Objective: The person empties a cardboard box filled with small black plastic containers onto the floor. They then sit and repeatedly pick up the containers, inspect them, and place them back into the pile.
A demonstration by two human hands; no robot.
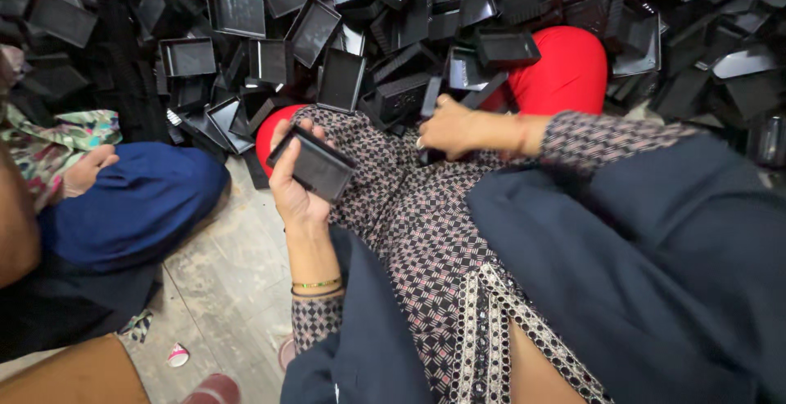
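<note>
The left hand [296, 176] grips 1 black plastic tray [313, 164] above the patterned lap, fingers curled around its edges. The right hand [449, 128] is closed on a black piece [432, 97] at the edge of the heap of black trays [393, 19], just beside the red-clad knee [565, 68]. A co-worker's hand [88, 168] rests on a blue-clad knee [143, 199], well apart on the left.

The space ahead is blocked by a heap of black plastic trays [393, 36]. Open passage is left only over the bare floor [225, 273], bounded by a co-worker's blue-clad knee [139, 199].
</note>
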